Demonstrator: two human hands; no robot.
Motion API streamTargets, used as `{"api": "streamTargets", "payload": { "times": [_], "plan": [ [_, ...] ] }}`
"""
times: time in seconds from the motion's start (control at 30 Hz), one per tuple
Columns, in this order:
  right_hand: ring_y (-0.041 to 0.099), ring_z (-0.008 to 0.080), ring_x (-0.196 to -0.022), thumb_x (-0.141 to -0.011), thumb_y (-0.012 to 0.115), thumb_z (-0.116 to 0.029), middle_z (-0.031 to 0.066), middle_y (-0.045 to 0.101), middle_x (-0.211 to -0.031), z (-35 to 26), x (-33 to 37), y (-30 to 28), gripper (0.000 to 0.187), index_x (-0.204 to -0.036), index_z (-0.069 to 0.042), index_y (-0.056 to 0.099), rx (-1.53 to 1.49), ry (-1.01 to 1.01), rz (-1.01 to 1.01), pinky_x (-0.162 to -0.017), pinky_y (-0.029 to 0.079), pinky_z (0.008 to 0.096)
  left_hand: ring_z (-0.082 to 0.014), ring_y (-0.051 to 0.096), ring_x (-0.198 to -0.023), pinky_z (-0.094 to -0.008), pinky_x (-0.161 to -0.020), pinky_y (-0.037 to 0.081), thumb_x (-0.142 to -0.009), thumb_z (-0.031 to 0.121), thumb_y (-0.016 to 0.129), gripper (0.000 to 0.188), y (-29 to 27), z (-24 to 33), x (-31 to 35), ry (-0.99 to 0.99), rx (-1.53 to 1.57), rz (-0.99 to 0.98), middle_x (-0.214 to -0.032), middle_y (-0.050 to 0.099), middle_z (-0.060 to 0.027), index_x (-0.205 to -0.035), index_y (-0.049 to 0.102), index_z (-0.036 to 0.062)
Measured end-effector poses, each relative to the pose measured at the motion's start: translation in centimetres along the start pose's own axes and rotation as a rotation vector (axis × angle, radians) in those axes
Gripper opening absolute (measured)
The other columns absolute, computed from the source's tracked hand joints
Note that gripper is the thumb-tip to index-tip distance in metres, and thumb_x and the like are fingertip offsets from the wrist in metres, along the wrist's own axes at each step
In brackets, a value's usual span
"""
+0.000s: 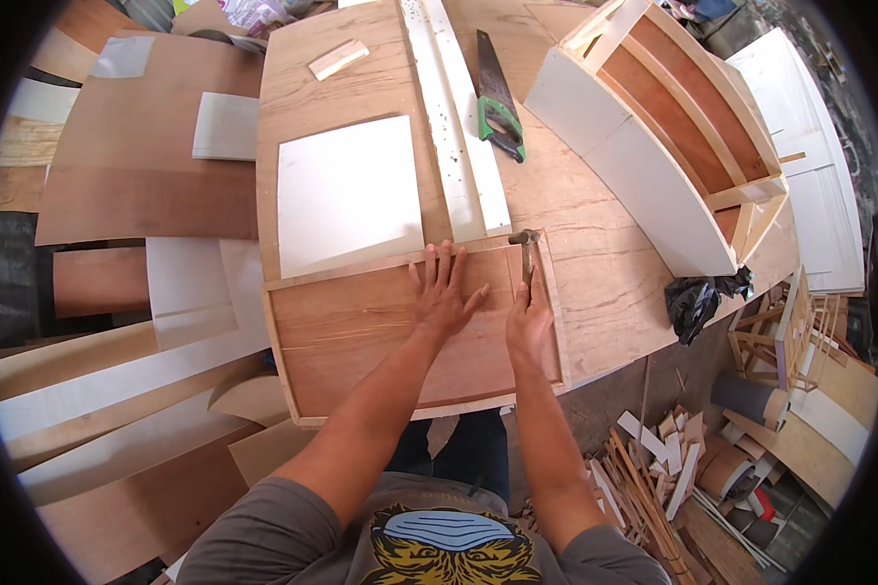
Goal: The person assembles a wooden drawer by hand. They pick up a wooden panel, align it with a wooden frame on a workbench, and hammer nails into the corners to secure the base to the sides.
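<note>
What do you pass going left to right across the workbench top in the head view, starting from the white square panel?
White square panel → long white strips → green-handled handsaw → white-sided cabinet frame → black plastic bag.

Single head-worn fisheye view, looking steeply down from above the person's chest, facing forward across the broad pale plywood workbench (595, 263), close over both forearms entering from the lower edge, straight edges bowing toward the dark circular rim

grey t-shirt (293, 531) (yellow-blue print)
</note>
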State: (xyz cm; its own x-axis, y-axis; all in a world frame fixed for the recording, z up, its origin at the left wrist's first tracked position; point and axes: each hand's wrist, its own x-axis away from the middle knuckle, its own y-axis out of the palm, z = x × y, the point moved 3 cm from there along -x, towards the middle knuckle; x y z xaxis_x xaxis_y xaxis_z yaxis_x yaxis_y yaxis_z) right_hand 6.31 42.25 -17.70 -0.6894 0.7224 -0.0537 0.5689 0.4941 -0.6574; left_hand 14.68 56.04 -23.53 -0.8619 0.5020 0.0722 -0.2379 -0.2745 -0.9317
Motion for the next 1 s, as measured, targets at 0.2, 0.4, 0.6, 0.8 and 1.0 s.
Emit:
{"api": "streamTargets", "payload": {
  "times": [0.2,0.4,0.6,0.8,1.0],
  "plan": [
    [0.063,0.0454,-0.115,-0.101,0.055,-0.013,0.0303,0.062,-0.127,0.3,0.1,0.6,0.043,-0.142,0.002,0.053,0.011,-0.032,-0.073,-0.093,0.053,0.0484,-0.0343,0.001,-0.156,-0.0623,-0.121,0.0,-0.095,0.067,0.047,0.088,0.0,0.0,0.0,0.005,0.001,-0.009,-0.17,0.01,-0.012,-0.162,0.021,0.0161],
    [0.065,0.0464,-0.11,-0.1,0.056,-0.014,0.0303,0.064,-0.123,0.7,0.5,0.8,0.041,-0.138,0.0,0.057,0.046,0.056,-0.075,-0.089,0.054,0.0493,-0.0344,0.001,-0.156,-0.0629,-0.121,0.001,-0.095,0.066,0.048,0.089,-0.2,0.1,-0.2,0.012,0.019,-0.011,-0.169,0.01,-0.0123,-0.162,0.022,0.0143],
    [0.068,0.0441,-0.101,-0.099,0.059,-0.017,0.0279,0.068,-0.116,1.4,0.7,0.9,0.04,-0.137,-0.003,0.059,0.149,-0.082,0.004,-0.079,0.056,0.05,-0.035,0.001,-0.156,-0.0632,-0.121,0.003,-0.095,0.066,0.049,0.089,-0.2,0.2,0.0,0.013,0.022,-0.013,-0.169,0.009,-0.0125,-0.161,0.022,0.0138],
    [0.069,0.0436,-0.093,-0.098,0.06,-0.017,0.0247,0.07,-0.106,0.6,0.3,0.9,0.044,-0.141,-0.007,0.056,0.165,-0.175,0.11,-0.075,0.056,0.0508,-0.0355,-0.001,-0.156,-0.0626,-0.121,0.003,-0.095,0.067,0.047,0.088,-0.2,0.2,0.0,0.01,0.004,-0.004,-0.17,0.008,-0.0134,-0.161,0.022,0.0135],
    [0.069,0.0431,-0.092,-0.099,0.06,-0.017,0.0244,0.07,-0.108,1.4,0.4,1.2,0.044,-0.141,-0.008,0.056,0.15,-0.163,0.102,-0.074,0.056,0.0507,-0.0356,-0.001,-0.156,-0.0625,-0.121,0.001,-0.096,0.067,0.047,0.089,-0.6,0.2,-0.3,0.002,0.023,-0.037,-0.169,0.008,-0.0138,-0.161,0.021,0.0135]
  ]
}}
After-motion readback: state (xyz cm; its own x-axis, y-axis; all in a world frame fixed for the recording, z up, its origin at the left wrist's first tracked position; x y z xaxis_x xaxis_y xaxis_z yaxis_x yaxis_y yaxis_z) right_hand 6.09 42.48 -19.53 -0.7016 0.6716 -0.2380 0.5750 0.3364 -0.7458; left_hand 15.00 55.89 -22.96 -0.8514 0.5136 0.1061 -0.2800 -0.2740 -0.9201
